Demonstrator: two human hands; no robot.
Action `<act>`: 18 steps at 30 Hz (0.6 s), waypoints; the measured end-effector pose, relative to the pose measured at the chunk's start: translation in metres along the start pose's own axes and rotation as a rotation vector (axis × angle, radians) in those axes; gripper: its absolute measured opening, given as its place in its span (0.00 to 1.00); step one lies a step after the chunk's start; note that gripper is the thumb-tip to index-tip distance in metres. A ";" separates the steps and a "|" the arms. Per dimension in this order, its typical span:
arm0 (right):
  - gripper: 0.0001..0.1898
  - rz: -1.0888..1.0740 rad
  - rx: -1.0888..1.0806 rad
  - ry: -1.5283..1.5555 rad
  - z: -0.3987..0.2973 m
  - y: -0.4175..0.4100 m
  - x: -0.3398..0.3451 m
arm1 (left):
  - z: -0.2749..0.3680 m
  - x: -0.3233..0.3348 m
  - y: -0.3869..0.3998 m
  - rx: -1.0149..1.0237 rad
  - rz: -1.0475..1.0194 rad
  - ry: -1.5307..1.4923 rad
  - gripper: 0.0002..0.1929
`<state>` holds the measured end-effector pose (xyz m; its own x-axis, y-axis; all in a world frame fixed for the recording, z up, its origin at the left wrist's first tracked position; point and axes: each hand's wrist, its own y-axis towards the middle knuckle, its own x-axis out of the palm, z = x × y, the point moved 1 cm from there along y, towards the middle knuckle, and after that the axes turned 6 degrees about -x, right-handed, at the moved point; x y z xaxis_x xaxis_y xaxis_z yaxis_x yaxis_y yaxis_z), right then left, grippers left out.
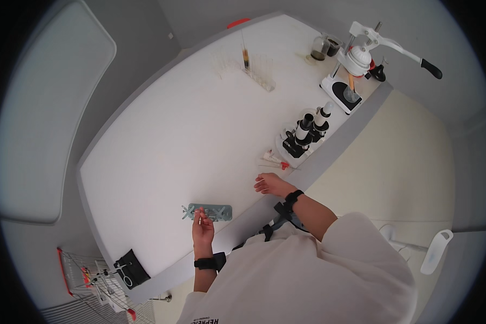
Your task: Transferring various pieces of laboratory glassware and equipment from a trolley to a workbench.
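Observation:
My left hand (203, 230) reaches over a small teal rectangular tray (226, 213) near the table's front edge. Clear X-shaped pieces (188, 212) stand on this tray. The fingertips are drawn together at its middle and cover part of it; whether they pinch a small piece is too small to tell. Further right, my right hand (272, 184) hovers by the table edge with loosely bent fingers and nothing visible in it. Just beyond it lie a white tube with print (270, 157) and a thin tool with a red part (284, 165).
Two microscopes (303, 130) stand along the right edge, before a white lever press (358, 60). Glass jars (319, 48) are behind. A clear rack (261, 79) holds thin tubes beside an amber-filled tube (246, 58). A black pouch (132, 269) lies front left, near a wire cart (105, 287).

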<state>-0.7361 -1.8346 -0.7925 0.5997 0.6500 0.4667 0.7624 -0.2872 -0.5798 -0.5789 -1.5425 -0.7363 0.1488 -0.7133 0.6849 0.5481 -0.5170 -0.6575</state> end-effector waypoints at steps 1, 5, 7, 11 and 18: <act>0.14 0.000 -0.001 -0.003 -0.003 -0.005 -0.006 | -0.001 0.003 0.001 0.000 -0.002 -0.002 0.05; 0.15 -0.138 -0.131 -0.154 -0.024 -0.042 -0.027 | 0.002 0.011 0.014 -0.017 0.015 -0.009 0.06; 0.15 -0.179 -0.131 -0.222 -0.033 -0.065 -0.041 | 0.003 0.020 0.024 -0.047 0.010 -0.008 0.06; 0.14 -0.111 -0.160 -0.294 -0.033 -0.096 -0.085 | 0.007 0.068 0.051 -0.066 -0.136 0.044 0.08; 0.11 0.432 -0.235 -0.031 -0.012 -0.144 -0.190 | 0.037 0.189 0.155 -0.165 -0.175 -0.212 0.19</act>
<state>-0.9566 -1.9248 -0.7901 0.8685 0.4562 0.1940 0.4817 -0.6838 -0.5481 -0.4358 -1.7396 -0.6974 0.2416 -0.5016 0.8307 0.4425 -0.7049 -0.5544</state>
